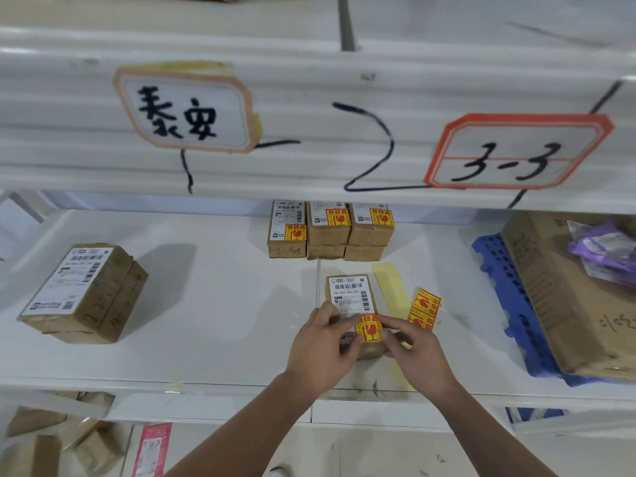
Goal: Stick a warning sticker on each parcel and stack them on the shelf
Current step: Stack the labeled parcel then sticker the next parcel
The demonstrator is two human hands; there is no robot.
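Parcel [347, 290] lies flat on the shelf [213, 304], label up. Left grip [323, 346] holds the parcel's left edge, fingers curled round it. Right grip [420, 352] pinches the right edge of the warning sticker [370, 328], which sits on the parcel's near end. Sticker strip [425, 309] lies just right of the parcel. Stickered stack [330, 228] stands behind it. Second parcel [86, 294] lies well to its left.
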